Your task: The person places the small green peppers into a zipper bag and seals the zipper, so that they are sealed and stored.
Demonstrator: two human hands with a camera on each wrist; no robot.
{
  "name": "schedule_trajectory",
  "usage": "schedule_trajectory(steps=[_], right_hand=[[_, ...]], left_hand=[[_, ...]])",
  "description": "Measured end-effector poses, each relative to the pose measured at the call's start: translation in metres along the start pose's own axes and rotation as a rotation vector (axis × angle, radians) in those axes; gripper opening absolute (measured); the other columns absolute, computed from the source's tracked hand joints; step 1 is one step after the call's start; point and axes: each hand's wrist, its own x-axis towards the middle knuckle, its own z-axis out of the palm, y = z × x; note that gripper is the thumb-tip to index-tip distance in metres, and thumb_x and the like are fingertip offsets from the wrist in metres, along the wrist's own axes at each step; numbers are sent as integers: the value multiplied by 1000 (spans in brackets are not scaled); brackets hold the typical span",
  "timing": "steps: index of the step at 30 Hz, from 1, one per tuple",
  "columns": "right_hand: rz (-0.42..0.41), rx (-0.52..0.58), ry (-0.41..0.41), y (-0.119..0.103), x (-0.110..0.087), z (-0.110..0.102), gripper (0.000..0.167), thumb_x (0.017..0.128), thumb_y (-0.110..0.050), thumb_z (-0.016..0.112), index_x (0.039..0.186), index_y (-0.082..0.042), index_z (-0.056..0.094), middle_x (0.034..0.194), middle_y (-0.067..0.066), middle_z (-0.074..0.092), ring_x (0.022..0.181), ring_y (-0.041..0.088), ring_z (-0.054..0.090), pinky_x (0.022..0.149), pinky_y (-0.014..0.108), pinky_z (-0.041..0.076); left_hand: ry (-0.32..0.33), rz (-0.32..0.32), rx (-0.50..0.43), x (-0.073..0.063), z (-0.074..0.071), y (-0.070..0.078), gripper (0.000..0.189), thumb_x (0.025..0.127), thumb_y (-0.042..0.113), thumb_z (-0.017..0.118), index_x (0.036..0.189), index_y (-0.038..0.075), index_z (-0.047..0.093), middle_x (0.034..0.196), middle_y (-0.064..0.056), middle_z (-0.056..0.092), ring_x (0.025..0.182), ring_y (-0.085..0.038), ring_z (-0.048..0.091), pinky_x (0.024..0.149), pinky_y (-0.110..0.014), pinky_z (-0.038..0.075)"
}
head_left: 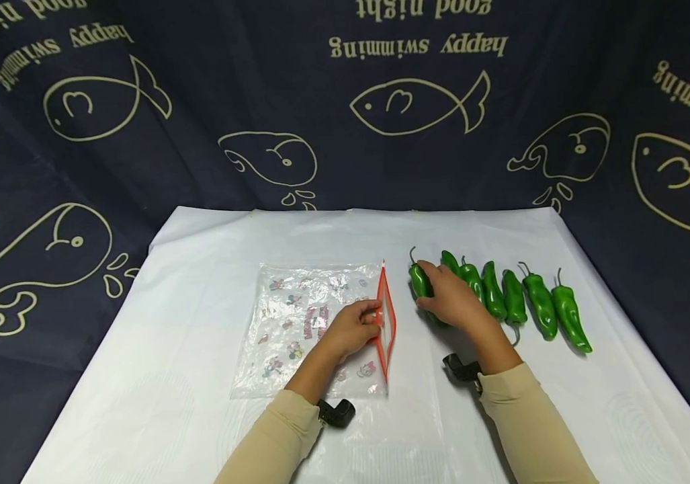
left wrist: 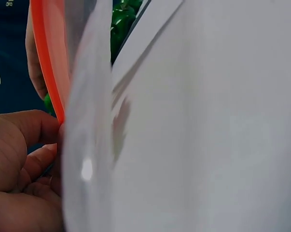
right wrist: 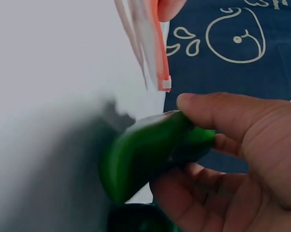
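Observation:
A clear zip bag (head_left: 287, 323) printed with small cartoon figures lies flat, its red-orange zip edge (head_left: 392, 323) parted into a narrow gap on the right side. My left hand (head_left: 352, 329) pinches one side of that edge, as the left wrist view also shows at the orange strip (left wrist: 48, 58). Just right of the bag, my right hand (head_left: 452, 296) grips a green pepper (head_left: 420, 279) between thumb and fingers. In the right wrist view the pepper (right wrist: 140, 154) is tilted, its shadow falling on the white surface. Part of it is hidden behind the fingers.
Several more green peppers (head_left: 514, 299) lie in a row to the right of my right hand. A white cloth (head_left: 163, 323) covers the table. Behind it hangs a dark blue curtain (head_left: 332, 101) with fish and whale drawings.

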Motion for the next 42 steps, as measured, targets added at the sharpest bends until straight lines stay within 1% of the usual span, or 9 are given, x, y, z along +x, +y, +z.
schedule_trajectory(steps=[7, 11, 13, 17, 20, 22, 29, 36, 42], right_hand=[[-33, 84, 17, 1, -1, -3, 80, 88, -17, 73, 154, -5, 30, 149, 33, 34, 134, 51, 36, 101, 65, 36], [-55, 144, 28, 1, 0, -4, 81, 87, -17, 74, 154, -6, 30, 147, 29, 40, 129, 48, 43, 99, 62, 40], [-67, 171, 43, 0, 1, -5, 81, 87, -18, 74, 154, -5, 30, 144, 27, 45, 124, 45, 49, 94, 58, 45], [-89, 208, 86, -2, 0, -5, 80, 87, -18, 75, 153, -6, 31, 133, 24, 53, 97, 35, 61, 76, 47, 52], [-109, 236, 120, -4, 0, -3, 79, 86, -19, 76, 152, -7, 32, 128, 21, 55, 78, 24, 59, 64, 39, 50], [-121, 273, 137, -6, 0, -2, 80, 86, -18, 76, 151, -7, 33, 127, 19, 54, 74, 21, 58, 61, 37, 49], [-105, 424, 159, -15, 1, 5, 83, 85, -13, 76, 152, -8, 28, 128, 16, 51, 75, 20, 60, 60, 35, 50], [-71, 532, 191, -24, 2, 12, 83, 85, -14, 77, 152, -10, 27, 131, 14, 49, 78, 21, 66, 64, 37, 52], [-42, 555, 198, -29, 1, 19, 84, 85, -16, 77, 152, -10, 27, 131, 13, 50, 79, 20, 67, 67, 38, 51]], left_hand=[[-2, 13, 11, 0, -1, 0, 55, 82, -9, 62, 136, -1, 57, 86, -4, 63, 72, -9, 56, 63, -21, 52], [11, 25, 37, 0, -1, -1, 55, 81, -8, 63, 134, 0, 59, 86, -3, 64, 73, -9, 56, 64, -21, 51], [17, 27, 48, 0, -1, -1, 54, 80, -7, 64, 134, 0, 59, 86, -2, 64, 74, -8, 57, 64, -20, 51], [24, 28, 64, 0, -1, -1, 54, 80, -5, 65, 134, 2, 60, 87, -1, 64, 76, -8, 57, 65, -20, 50], [21, 33, 58, -1, -1, 1, 53, 81, -5, 65, 133, 1, 61, 88, -2, 63, 78, -9, 56, 66, -21, 51], [20, 34, 51, -1, -1, 1, 52, 81, -5, 65, 133, 1, 61, 88, -3, 62, 79, -8, 55, 67, -21, 51], [18, 32, 52, -3, 0, 2, 49, 82, -6, 65, 131, 1, 62, 91, -4, 62, 81, -10, 55, 67, -21, 52], [19, 75, 78, -3, 0, 2, 49, 81, -5, 65, 129, 1, 64, 91, -5, 62, 79, -10, 54, 65, -21, 49], [25, 89, 108, -4, 1, 5, 50, 79, -5, 65, 129, 3, 65, 101, -6, 64, 79, -10, 56, 66, -21, 48]])
